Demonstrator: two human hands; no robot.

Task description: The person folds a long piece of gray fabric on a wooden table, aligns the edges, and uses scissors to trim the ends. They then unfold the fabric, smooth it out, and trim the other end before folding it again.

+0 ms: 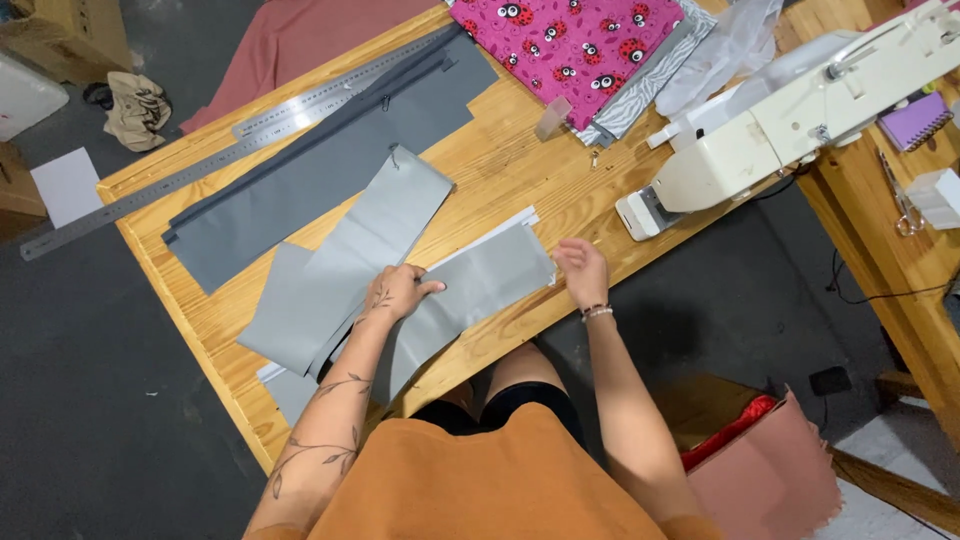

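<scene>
My left hand (398, 290) lies flat, palm down, on a light grey fabric strip (470, 285) on the wooden table (520, 170). My right hand (582, 270) pinches the right end of that same strip at the table's front edge. Another light grey piece (350, 260) lies crossed under it. A darker grey fabric piece (320, 170) with a zipper along it lies further back.
A long steel ruler (230, 140) lies along the table's far left edge. Pink ladybird-print fabric (570, 45) and zebra-print fabric (650, 80) lie at the back. A white sewing machine (790, 120) stands at the right. A pink bag (770, 470) sits on the floor.
</scene>
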